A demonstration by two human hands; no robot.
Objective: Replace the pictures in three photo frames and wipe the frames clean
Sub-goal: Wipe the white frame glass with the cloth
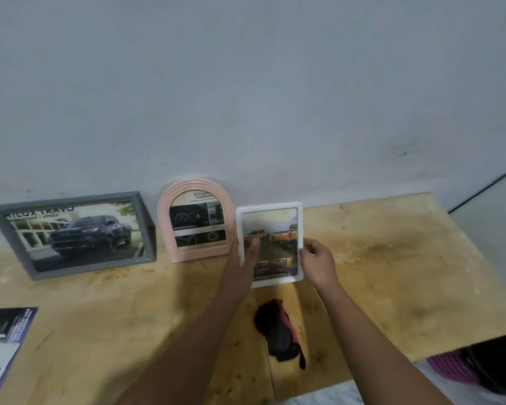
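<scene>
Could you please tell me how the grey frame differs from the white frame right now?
The grey frame is wide, in landscape, and nobody touches it; the white frame is smaller, in portrait, gripped by the left hand and right hand. The grey frame shows one dark truck, the white frame several orange ones. Both stand on the wooden table near the wall.

A plain room at home, it seems: a stained plywood surface (392, 258) against a scuffed pale wall (246, 97), a purple basket (453, 368) below.
</scene>
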